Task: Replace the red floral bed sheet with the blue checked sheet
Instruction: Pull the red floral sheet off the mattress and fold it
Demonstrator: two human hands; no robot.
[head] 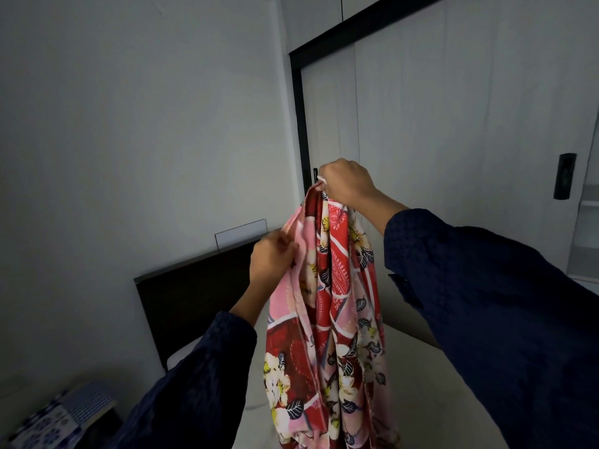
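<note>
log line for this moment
right grip: holds red floral sheet top, raised | left grip: pinches its edge | mattress: bare | blue checked sheet: folded, lower left

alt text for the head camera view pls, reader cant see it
A person's right hand holds the red floral sheet up by its top while the left hand pinches an edge lower down, above a bare mattress. Folded blue fabric lies at lower left.
</note>
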